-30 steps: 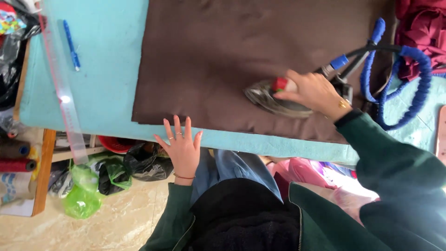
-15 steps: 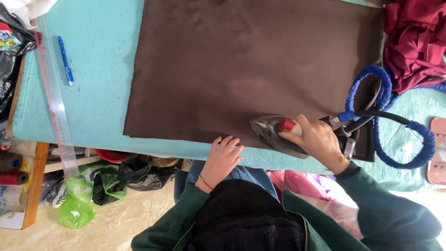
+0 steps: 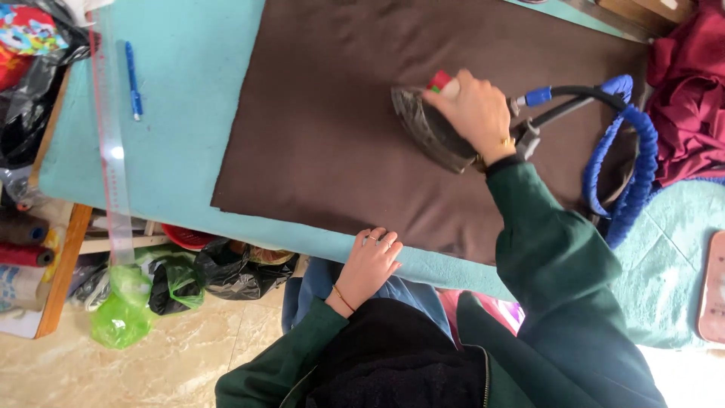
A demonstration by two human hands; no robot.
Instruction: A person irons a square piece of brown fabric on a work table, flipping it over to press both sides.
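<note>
A large brown cloth (image 3: 340, 113) lies flat on a turquoise table (image 3: 181, 128). My right hand (image 3: 476, 113) grips the handle of a steam iron (image 3: 427, 125) that rests on the middle of the cloth. A blue-wrapped hose (image 3: 630, 162) loops from the iron's rear off to the right. At the table's near edge, my left hand (image 3: 370, 264) rests with its fingers curled, touching the edge just below the cloth and holding nothing.
A blue pen (image 3: 134, 79) and a long clear ruler (image 3: 112, 151) lie on the table's left part. Dark red fabric (image 3: 687, 98) is piled at the right. Plastic bags (image 3: 177, 283) and thread spools (image 3: 23, 253) sit below the table's left end.
My right hand has pushed the iron from the cloth's near edge up toward its middle. My left hand stays at the table's near edge with its fingers curled.
</note>
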